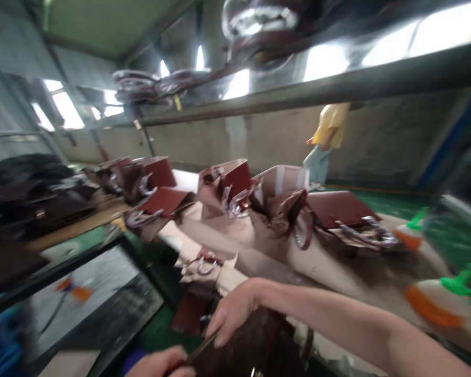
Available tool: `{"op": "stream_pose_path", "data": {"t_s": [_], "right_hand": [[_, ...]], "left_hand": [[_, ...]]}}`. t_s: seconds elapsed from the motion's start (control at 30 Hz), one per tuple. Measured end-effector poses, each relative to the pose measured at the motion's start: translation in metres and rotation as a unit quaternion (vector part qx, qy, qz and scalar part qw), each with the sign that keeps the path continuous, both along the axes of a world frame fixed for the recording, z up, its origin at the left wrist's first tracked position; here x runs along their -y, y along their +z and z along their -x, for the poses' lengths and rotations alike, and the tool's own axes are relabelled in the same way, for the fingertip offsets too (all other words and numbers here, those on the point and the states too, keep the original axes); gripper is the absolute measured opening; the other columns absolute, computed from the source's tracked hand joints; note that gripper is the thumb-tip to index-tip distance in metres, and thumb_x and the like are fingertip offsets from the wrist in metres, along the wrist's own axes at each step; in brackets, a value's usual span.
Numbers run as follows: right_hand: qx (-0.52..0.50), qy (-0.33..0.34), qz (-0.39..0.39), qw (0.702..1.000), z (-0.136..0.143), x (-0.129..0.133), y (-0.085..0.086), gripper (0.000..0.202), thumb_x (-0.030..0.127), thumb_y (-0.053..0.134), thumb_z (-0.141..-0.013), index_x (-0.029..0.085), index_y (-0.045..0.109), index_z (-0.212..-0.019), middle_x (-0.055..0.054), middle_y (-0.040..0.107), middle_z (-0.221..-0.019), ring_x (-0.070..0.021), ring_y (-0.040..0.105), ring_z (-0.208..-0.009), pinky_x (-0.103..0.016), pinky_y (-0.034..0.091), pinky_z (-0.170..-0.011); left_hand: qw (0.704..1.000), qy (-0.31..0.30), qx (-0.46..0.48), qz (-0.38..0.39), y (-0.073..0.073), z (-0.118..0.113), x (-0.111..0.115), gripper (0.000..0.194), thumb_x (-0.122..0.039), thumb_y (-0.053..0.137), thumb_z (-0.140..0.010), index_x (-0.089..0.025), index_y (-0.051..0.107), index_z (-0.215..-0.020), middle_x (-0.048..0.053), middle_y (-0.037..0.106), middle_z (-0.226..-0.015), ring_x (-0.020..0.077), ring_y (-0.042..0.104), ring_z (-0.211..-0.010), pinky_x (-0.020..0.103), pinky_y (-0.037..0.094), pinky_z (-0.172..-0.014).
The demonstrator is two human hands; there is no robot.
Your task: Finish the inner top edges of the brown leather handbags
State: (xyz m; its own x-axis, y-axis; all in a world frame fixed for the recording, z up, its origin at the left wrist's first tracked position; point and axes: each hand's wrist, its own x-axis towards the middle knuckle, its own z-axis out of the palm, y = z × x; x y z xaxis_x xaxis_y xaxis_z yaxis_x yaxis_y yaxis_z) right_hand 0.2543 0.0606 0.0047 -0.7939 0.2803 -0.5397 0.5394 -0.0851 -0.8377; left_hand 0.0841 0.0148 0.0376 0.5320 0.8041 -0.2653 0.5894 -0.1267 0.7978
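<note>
In the head view a dark brown leather bag (pixel 255 343) is low in front of me, blurred and cut off by the lower border. My right hand (pixel 235 311) reaches across from the right and is closed on the bag's upper edge, thumb on the near side. At the bottom border my left hand (pixel 163 362) is closed on the same edge's left end; part of this hand is out of frame. Just beyond, a small stack of beige and brown pieces (pixel 204 269) with a metal ring lies beside a dark red panel (pixel 188 313).
Several reddish-brown handbags (pixel 235 180) with wrapped handles stand on the long table. Two bottles (pixel 435 303) with green caps and orange contents are at right. A dark-framed table (pixel 98 293) is at left. A shelf beam (pixel 259 102) crosses overhead. A person in yellow (pixel 332 128) is behind.
</note>
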Motion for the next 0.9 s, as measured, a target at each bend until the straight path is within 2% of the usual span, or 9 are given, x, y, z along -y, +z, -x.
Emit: {"op": "stream_pose_path", "data": {"t_s": [0.03,0.07,0.17,0.33,0.57,0.7,0.8,0.9], "right_hand": [[0.006,-0.032,0.049,0.998,0.003,0.001,0.000,0.013,0.012,0.059,-0.065,0.013,0.063,-0.077,0.007,0.059,-0.063,-0.0070,0.055,-0.058,-0.015,0.043,-0.058],[-0.006,-0.026,0.069,0.997,0.003,0.000,-0.001,0.017,0.015,0.056,-0.068,0.013,0.061,-0.084,0.006,0.059,-0.064,-0.0067,0.054,-0.056,-0.016,0.044,-0.056],[-0.034,-0.007,0.099,0.995,-0.003,-0.009,-0.007,0.021,0.025,0.055,-0.070,0.013,0.057,-0.087,0.004,0.058,-0.064,-0.0071,0.052,-0.053,-0.018,0.043,-0.053],[-0.044,-0.026,0.090,0.995,-0.005,-0.014,-0.014,0.024,0.029,0.058,-0.066,0.011,0.057,-0.082,0.002,0.057,-0.062,-0.0075,0.051,-0.050,-0.017,0.040,-0.049],[-0.028,-0.030,0.085,0.996,0.001,-0.020,-0.021,0.027,0.029,0.056,-0.063,0.012,0.058,-0.084,0.001,0.058,-0.065,-0.0092,0.051,-0.051,-0.020,0.040,-0.049],[-0.026,-0.026,0.058,0.998,0.003,-0.021,-0.023,0.025,0.029,0.055,-0.064,0.013,0.058,-0.084,0.001,0.056,-0.062,-0.0089,0.049,-0.051,-0.019,0.038,-0.048],[-0.029,-0.023,0.034,0.999,0.004,-0.021,-0.024,0.022,0.028,0.054,-0.064,0.014,0.058,-0.080,0.003,0.052,-0.060,-0.0078,0.046,-0.051,-0.018,0.036,-0.048],[-0.028,-0.022,0.012,0.999,0.006,-0.020,-0.024,0.016,0.025,0.052,-0.064,0.014,0.057,-0.075,0.004,0.048,-0.058,-0.0074,0.044,-0.050,-0.018,0.037,-0.049]], "left_hand": [[0.999,0.018,-0.014,0.035,0.000,0.019,0.010,0.014,-0.032,0.057,-0.066,-0.018,0.059,-0.064,-0.005,0.057,-0.059,0.0124,0.051,-0.061,0.019,0.038,-0.053],[0.997,0.031,-0.015,0.067,0.000,0.032,0.017,0.012,-0.029,0.057,-0.065,-0.018,0.060,-0.067,-0.005,0.058,-0.062,0.0126,0.051,-0.063,0.019,0.038,-0.055],[0.994,0.061,0.021,0.089,-0.007,0.049,0.021,0.023,-0.023,0.057,-0.061,-0.017,0.056,-0.083,-0.002,0.060,-0.077,0.0145,0.052,-0.074,0.021,0.039,-0.066],[0.992,0.124,0.027,-0.016,-0.015,0.047,0.018,0.031,-0.017,0.057,-0.063,-0.019,0.050,-0.093,0.001,0.059,-0.089,0.0156,0.053,-0.084,0.025,0.039,-0.079],[0.982,0.134,-0.031,-0.125,-0.015,0.051,0.024,0.011,-0.020,0.052,-0.070,-0.020,0.059,-0.078,0.003,0.061,-0.088,0.0173,0.054,-0.085,0.028,0.040,-0.080],[0.979,0.128,-0.048,-0.148,-0.016,0.051,0.023,0.011,-0.020,0.051,-0.071,-0.020,0.060,-0.078,0.004,0.061,-0.090,0.0173,0.054,-0.086,0.027,0.040,-0.081],[0.979,0.132,-0.067,-0.139,-0.015,0.048,0.022,0.013,-0.019,0.051,-0.071,-0.020,0.059,-0.080,0.004,0.061,-0.088,0.0175,0.054,-0.085,0.027,0.040,-0.079],[0.977,0.139,-0.100,-0.128,-0.014,0.046,0.020,0.009,-0.019,0.049,-0.071,-0.019,0.056,-0.075,0.004,0.060,-0.080,0.0177,0.053,-0.078,0.028,0.040,-0.074]]}}
